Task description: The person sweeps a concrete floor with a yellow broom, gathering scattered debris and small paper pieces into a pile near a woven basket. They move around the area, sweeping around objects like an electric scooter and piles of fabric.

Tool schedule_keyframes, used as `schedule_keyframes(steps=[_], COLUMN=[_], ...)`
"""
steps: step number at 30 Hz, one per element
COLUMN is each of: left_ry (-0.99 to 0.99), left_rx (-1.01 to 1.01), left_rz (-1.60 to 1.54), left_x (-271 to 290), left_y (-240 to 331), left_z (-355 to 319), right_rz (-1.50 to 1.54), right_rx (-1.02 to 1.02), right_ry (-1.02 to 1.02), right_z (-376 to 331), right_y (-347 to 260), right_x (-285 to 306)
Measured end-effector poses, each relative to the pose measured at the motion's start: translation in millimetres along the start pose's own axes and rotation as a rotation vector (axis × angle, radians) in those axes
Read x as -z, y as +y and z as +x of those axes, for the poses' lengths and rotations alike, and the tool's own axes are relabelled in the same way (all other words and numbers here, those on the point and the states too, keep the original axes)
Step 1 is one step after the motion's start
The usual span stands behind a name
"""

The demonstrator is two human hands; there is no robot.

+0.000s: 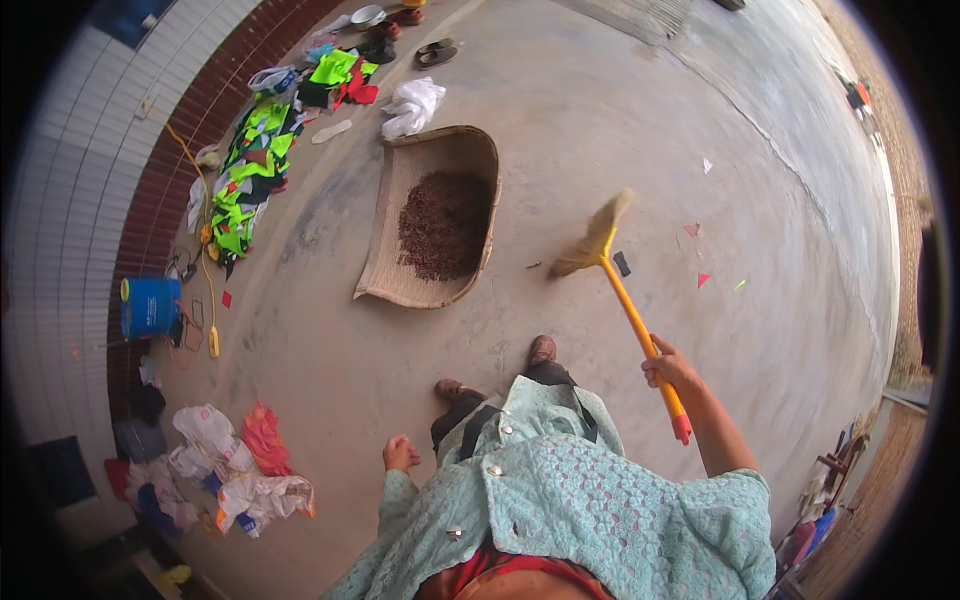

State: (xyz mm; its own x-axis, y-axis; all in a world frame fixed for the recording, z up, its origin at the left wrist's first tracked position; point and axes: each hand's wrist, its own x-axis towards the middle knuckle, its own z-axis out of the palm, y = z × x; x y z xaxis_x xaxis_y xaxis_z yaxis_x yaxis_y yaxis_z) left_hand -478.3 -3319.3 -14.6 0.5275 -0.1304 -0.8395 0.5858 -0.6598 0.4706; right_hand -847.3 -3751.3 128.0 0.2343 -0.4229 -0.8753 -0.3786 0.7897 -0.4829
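Observation:
My right hand [670, 366] is wrapped round the yellow handle of a broom [628, 305], close to its orange-red end. The broom slants away to the front left, and its tan bristles meet the floor beside a small dark scrap [621, 264]. Down at my left side, my left hand [401, 454] is curled closed, and nothing shows in it. Ahead of my feet lies a woven winnowing basket [384, 268], left of the broom head. A heap of small dark reddish-brown pieces [440, 225], too small to name, rests in it.
Neon-green, red and dark cloth scraps [250, 175] lie along the left wall. A blue bucket [150, 307] stands near a yellow cable [211, 290]. Plastic bags [215, 445] are piled at lower left. A white bag [412, 106] lies behind the basket. Red scraps [703, 280] dot the concrete floor.

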Motion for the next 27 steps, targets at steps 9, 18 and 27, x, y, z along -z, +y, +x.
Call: schedule_keyframes(steps=[9, 18, 27], left_ry=[-0.047, 0.13, -0.073], left_rx=[-0.093, 0.018, -0.122], left_rz=[0.174, 0.196, 0.523], left_x=[-61.1, -33.4, -56.4], left_y=[81.4, 20.1, -44.4], left_z=[-6.7, -42.9, 60.1], right_rz=[0.058, -0.332, -0.309], right_rx=[-0.122, -0.073, 0.166], right_ry=[-0.254, 0.026, 0.204], right_z=[25.5, 85.8, 93.8], right_y=[24.8, -27.9, -143.1], right_x=[-7.2, 71.9, 69.0])
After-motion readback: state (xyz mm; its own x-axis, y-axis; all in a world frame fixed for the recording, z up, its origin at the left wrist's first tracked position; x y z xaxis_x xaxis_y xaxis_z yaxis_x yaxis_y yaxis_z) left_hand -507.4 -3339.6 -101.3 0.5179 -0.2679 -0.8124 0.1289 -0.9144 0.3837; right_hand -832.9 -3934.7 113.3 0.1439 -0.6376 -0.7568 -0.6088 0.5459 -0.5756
